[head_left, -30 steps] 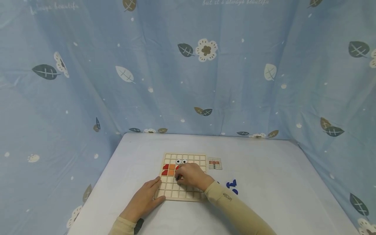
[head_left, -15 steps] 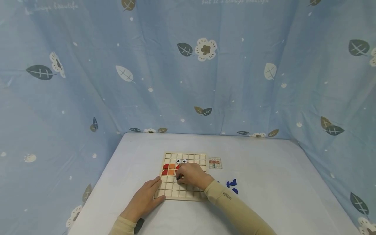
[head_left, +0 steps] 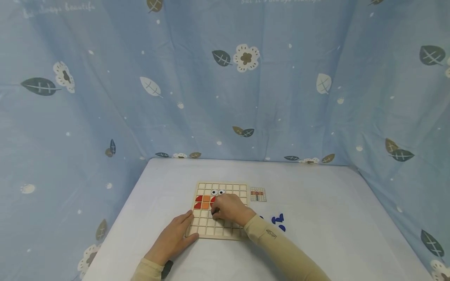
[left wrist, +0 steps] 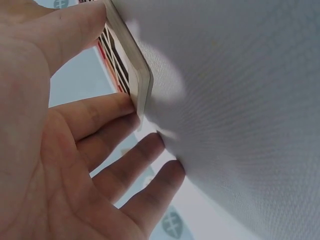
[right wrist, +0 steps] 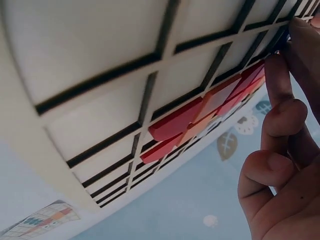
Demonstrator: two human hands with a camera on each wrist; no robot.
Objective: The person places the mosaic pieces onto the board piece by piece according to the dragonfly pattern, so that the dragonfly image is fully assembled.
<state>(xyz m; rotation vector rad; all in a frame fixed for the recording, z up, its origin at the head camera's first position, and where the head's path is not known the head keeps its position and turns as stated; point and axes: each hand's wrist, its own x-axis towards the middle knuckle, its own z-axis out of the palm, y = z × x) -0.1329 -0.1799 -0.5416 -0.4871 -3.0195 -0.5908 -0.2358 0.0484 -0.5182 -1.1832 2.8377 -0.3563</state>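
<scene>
A wooden grid board (head_left: 219,232) lies on the table. My left hand (head_left: 174,238) rests at its near left corner, fingers fairly straight along the left side and thumb at the front edge; the left wrist view shows thumb and fingertips touching the rim (left wrist: 142,85). Over the middle of the board, my right hand (head_left: 232,208) pinches a small blue piece (right wrist: 284,44), mostly hidden by the fingertips. Red pieces (head_left: 197,205) and orange pieces (head_left: 206,202) sit in the board's cells, with two round eye pieces (head_left: 215,192) behind them. The right hand hides some cells.
A small pattern card (head_left: 258,194) lies right of the board. Several loose blue pieces (head_left: 277,219) lie on the white tabletop (head_left: 316,203) near the right forearm. A blue patterned curtain (head_left: 281,97) surrounds the table's back and sides.
Both hands stay in nearly the same places, the right still pinching at the same part of the board. The head view has shifted slightly.
</scene>
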